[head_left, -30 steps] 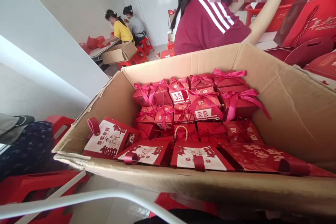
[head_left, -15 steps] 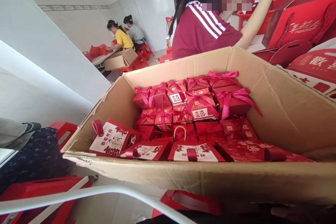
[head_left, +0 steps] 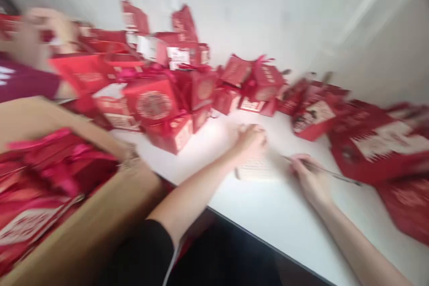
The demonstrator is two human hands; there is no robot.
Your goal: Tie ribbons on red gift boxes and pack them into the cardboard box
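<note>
Standing beside your white table's (head_left: 254, 216) near edge, a cardboard box (head_left: 134, 201) holds red packages (head_left: 94, 165). Your left hand (head_left: 252, 139) is curled at a pale, blurred pad (head_left: 257, 171) inside that edge; I cannot tell whether it grips anything. Your right hand (head_left: 311, 181) pinches a thin stick (head_left: 343, 178), left of red bags (head_left: 378, 147).
</note>
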